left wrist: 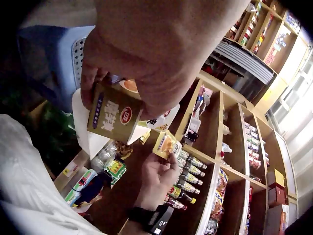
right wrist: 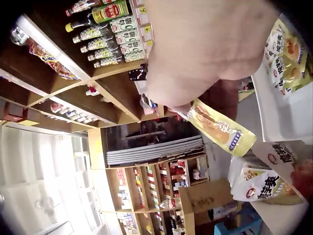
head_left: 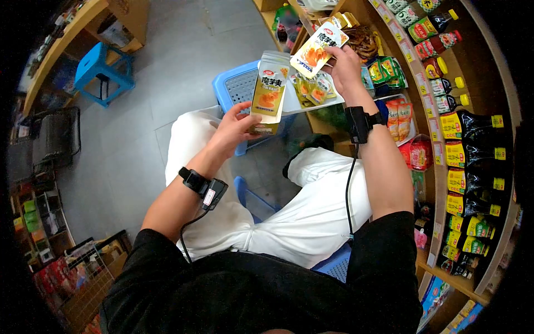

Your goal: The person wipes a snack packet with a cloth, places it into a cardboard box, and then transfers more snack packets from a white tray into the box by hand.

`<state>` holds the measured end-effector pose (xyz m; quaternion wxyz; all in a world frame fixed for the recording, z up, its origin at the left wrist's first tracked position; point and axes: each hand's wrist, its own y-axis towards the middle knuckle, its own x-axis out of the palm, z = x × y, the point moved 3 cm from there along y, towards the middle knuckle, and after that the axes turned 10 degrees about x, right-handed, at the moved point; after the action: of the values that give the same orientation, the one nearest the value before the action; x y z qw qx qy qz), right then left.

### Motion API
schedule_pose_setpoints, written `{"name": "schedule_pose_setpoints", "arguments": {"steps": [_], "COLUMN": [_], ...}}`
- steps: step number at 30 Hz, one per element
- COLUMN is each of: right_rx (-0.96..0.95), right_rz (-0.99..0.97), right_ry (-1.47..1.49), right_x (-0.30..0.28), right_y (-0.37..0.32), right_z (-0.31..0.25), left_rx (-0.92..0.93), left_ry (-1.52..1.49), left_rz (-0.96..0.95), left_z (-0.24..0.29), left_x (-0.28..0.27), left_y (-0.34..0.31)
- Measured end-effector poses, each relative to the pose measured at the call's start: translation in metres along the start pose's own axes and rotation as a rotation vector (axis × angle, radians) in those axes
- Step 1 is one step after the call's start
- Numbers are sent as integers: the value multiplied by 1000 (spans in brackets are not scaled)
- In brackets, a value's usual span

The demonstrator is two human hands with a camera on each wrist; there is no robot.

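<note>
My left hand [head_left: 233,131] curls round a gold box [left wrist: 115,112] at its lower end. Several white-and-yellow packets [right wrist: 259,182] stand in a stack at the box in the right wrist view. My right hand [head_left: 346,69] pinches one yellow-and-white packet [head_left: 317,50] between thumb and fingers, up and to the right of the box. That packet [right wrist: 220,128] hangs tilted in the right wrist view. Between and below the hands is a white tray [head_left: 334,102] holding small yellow packets [head_left: 314,89].
A blue stool [head_left: 225,83] stands under the tray's left side. Shelves with dark sauce bottles [head_left: 475,153] run down the right. Bagged goods [head_left: 397,119] sit in trays beside my right forearm. Another blue stool [head_left: 103,72] stands on the grey floor [head_left: 178,55] at the upper left.
</note>
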<state>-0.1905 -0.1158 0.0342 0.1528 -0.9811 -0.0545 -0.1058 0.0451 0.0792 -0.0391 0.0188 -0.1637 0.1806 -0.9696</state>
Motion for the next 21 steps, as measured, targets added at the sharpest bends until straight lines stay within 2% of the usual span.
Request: {"name": "schedule_pose_setpoints", "arguments": {"steps": [2,5,6,8,10,12,14,16,21], "right_rx": [-18,-175,-174,-291,-261,-332,-317,-233,-217], "right_rz": [1,19,20,-54,-66,-195,-207,-319,-352], "right_ry": [17,67,71,161,134,42,-2,-89,-157], "right_x": [1,3,5,11,13,23,29,35,44], "right_y": [2,0,-1,-3,-3,-9,-16,-19,-18], "right_z": [1,-5,-7,-12,-9,-4,-2,2,14], "left_rx": [1,6,7,7,5,2,-2,2,3], "left_ry": [15,20,29,40,29,24,18,30,33], "left_rz": [6,-14,-19,-24,-13,-14,-16,-8,-6], "left_z": [-1,-3,-4,-5,-6,-8,-8,-7,-7], "left_x": [0,0,0,1,2,1,2,3,3], "left_y": [0,2,2,3,5,6,6,5,5]}}
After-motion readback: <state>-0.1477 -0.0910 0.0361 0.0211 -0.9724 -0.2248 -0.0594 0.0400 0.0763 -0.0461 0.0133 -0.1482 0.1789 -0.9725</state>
